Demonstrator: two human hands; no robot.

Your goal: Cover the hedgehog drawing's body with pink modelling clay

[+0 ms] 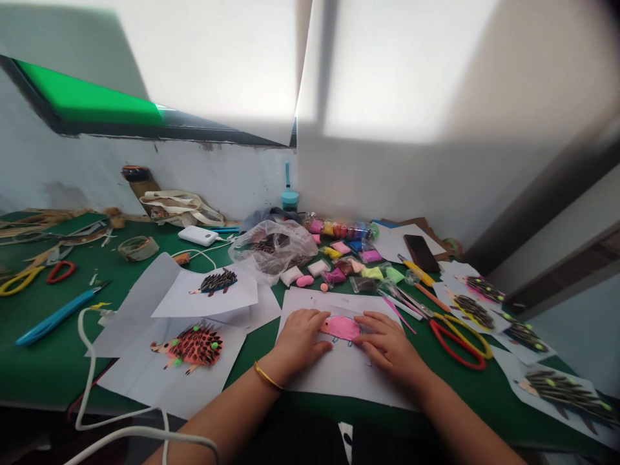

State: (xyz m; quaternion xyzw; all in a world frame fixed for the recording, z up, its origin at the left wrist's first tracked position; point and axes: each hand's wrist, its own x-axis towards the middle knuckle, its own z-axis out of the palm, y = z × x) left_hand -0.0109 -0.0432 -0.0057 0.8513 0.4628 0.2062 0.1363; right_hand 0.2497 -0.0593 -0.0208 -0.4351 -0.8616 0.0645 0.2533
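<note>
A flat pink clay hedgehog shape lies on a white sheet of paper in front of me, with drawn blue outlines of small legs below it. My left hand rests on the paper at the shape's left end, its fingertips near the snout and thumb stretched below. At the other end my right hand lies with fingers apart, the tips touching or close to the pink edge. Neither hand holds anything. Beyond the sheet sit a pink clay lump and a small peach ball.
Several clay packets and a plastic bag of dark pieces lie behind the sheet. Red-and-yellow scissors are at right, near finished hedgehog pictures. Another hedgehog picture, a white cable and a blue craft knife lie left.
</note>
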